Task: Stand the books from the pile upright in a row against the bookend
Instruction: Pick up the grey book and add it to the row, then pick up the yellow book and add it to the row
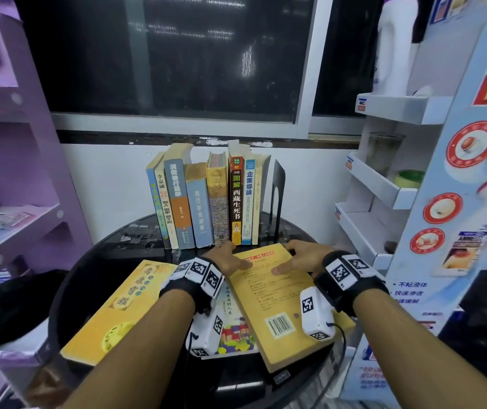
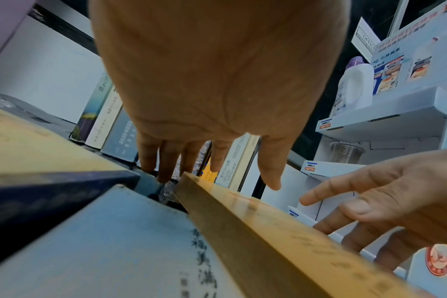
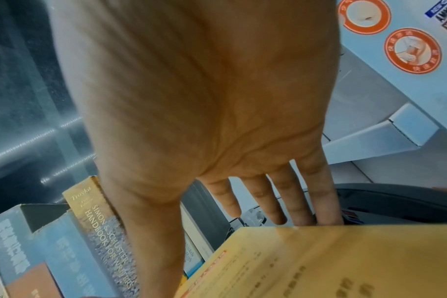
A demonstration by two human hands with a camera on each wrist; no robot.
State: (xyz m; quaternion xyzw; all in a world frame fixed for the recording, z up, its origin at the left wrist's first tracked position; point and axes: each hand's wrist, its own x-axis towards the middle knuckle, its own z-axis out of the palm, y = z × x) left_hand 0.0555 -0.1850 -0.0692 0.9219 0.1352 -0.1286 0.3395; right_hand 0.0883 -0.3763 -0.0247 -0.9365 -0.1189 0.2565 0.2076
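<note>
Both hands frame the top yellow book [image 1: 277, 302] at six o'clock on the table [image 1: 94, 261], left hand [image 1: 224, 259] and right hand [image 1: 301, 258] loosely spread, thumbs on its cover, likely to lift it toward the row [image 1: 206, 202] beside the bookend [image 1: 277, 199] at twelve.

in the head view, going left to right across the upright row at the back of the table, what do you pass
blue-spined book → white-spined book → grey and orange book → pale blue book → yellow Troyka handbook → black-spined book → white and blue book → cream book → black bookend
</note>
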